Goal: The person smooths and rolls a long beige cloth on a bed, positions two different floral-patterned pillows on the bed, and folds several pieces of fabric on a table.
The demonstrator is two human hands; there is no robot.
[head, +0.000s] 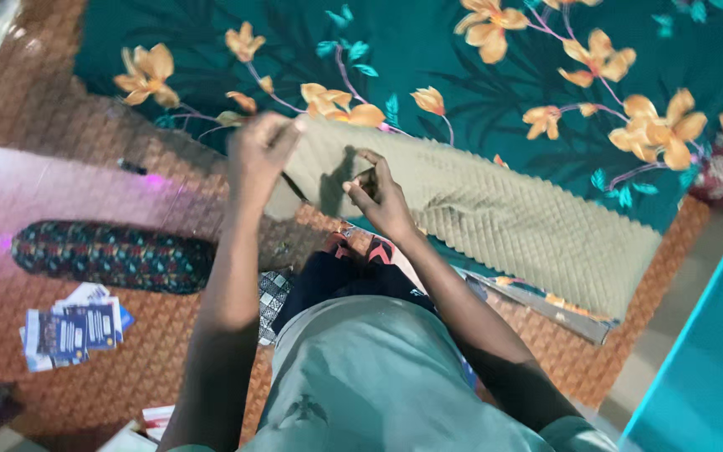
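- While both hands work at one end of a beige quilted cloth (495, 222), the left hand (259, 151) has its grip pinched shut on the cloth's upper corner, fingers bunched over the edge.
- Just right of that grip, the right hand (381, 199) is closed on the same end of the cloth, thumb and fingers clamped on a fold (the shadow between the two hands hides the exact edge).
- Below the grips, nearest the camera, are the person's pale green shirt (361, 377) and dark shorts (336, 280).
- Away from both grips to the right, the cloth runs long and flat, its scalloped edge lying over a teal bedspread (428, 50) with orange flowers.
- Left of the left grip, well apart, a dark patterned bolster (110, 255) lies on a brown woven mat (69, 125).
- Below the bolster, a small heap of blue printed leaflets (73, 326) rests on the mat.
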